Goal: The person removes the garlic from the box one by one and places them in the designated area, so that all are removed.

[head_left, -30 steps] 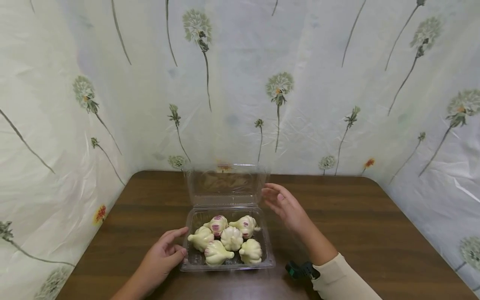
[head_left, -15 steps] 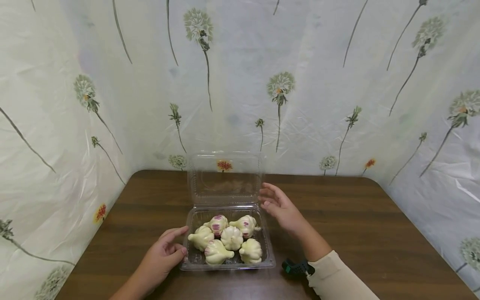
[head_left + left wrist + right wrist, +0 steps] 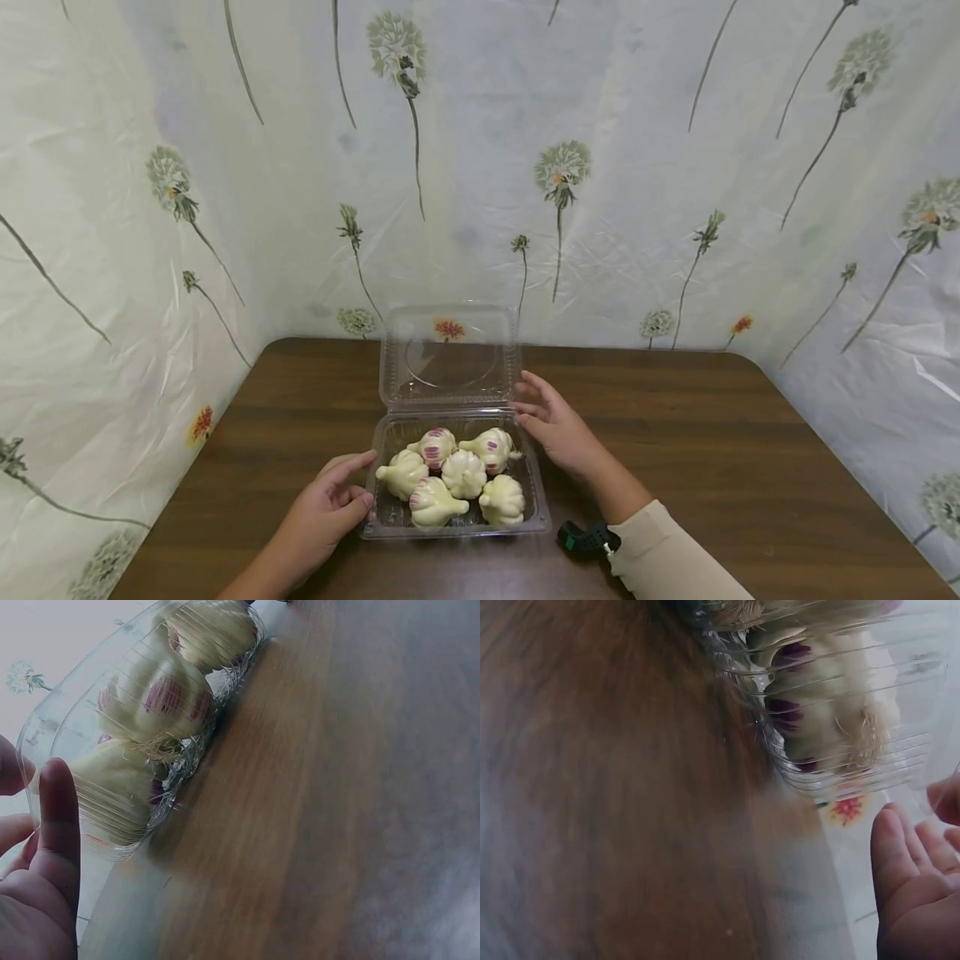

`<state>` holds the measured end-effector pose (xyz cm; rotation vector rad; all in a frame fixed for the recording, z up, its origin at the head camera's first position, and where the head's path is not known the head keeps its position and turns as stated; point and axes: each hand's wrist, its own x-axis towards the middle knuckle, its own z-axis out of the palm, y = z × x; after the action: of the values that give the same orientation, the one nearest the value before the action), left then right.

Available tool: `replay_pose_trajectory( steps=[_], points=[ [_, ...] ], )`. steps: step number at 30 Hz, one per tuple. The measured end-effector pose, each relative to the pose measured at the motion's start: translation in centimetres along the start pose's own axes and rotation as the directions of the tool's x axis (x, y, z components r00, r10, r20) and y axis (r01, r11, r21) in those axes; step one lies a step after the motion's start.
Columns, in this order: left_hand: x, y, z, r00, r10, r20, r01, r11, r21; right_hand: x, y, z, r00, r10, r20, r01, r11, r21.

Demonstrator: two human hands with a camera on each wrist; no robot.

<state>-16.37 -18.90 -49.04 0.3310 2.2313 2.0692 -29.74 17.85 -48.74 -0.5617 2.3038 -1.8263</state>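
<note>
A clear plastic clamshell container lies on the table with several garlic bulbs in its base. Its transparent lid stands raised at the far side. My left hand is at the left wall, the index finger along the rim and the thumb by the near corner. In the left wrist view, that thumb and the fingers pinch the container's edge. Beside the lid's hinge, at the back right corner, my right hand has its fingers loosely extended. In the right wrist view its fingers are spread beside the ribbed wall.
A brown wooden table carries the container near its front. Behind and at both sides hangs a pale curtain printed with dandelions. A dark strap device sits at the right wrist, by the beige sleeve.
The lid has swung farther back, away from me. My right hand has moved slightly left and down alongside it. The left hand and the garlic bulbs stay in place.
</note>
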Motion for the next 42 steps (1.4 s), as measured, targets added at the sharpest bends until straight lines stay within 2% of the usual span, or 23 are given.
replay_pose_trajectory(
  steps=[6, 13, 21, 26, 29, 35, 42],
  points=[
    [0.0, 0.2, 0.0, 1.0, -0.014, -0.011, 0.014, 1.0, 0.02, 0.0, 0.2, 0.1, 0.998, 0.056, 0.011, -0.056, 0.998, -0.008],
    [0.0, 0.2, 0.0, 1.0, -0.023, 0.004, 0.023, 1.0, 0.019, -0.2, 0.2, 0.3, 0.993, 0.115, -0.005, -0.115, 0.993, -0.017],
    [0.0, 0.2, -0.1, 0.999, -0.032, 0.005, 0.032, 0.999, 0.013, -0.4, 0.1, 0.5, 0.988, 0.153, -0.003, -0.153, 0.988, 0.031],
    [0.1, 0.1, -0.3, 1.0, -0.026, 0.006, 0.026, 0.999, 0.025, -0.5, 0.3, 0.4, 0.986, 0.166, -0.009, -0.166, 0.986, 0.018],
    [0.1, 0.2, -0.3, 1.0, -0.027, 0.006, 0.027, 0.999, 0.031, -0.6, 0.1, 0.3, 0.986, 0.158, -0.044, -0.159, 0.987, -0.018],
    [0.1, 0.3, -0.4, 0.999, -0.039, 0.005, 0.039, 0.998, 0.04, -1.0, -1.1, 0.0, 0.981, 0.123, -0.149, -0.147, 0.975, -0.168],
    [0.1, 0.2, -0.7, 0.999, -0.037, 0.03, 0.035, 0.998, 0.053, -1.5, -2.5, 0.1, 0.988, 0.052, -0.145, -0.093, 0.951, -0.294]
  ],
)
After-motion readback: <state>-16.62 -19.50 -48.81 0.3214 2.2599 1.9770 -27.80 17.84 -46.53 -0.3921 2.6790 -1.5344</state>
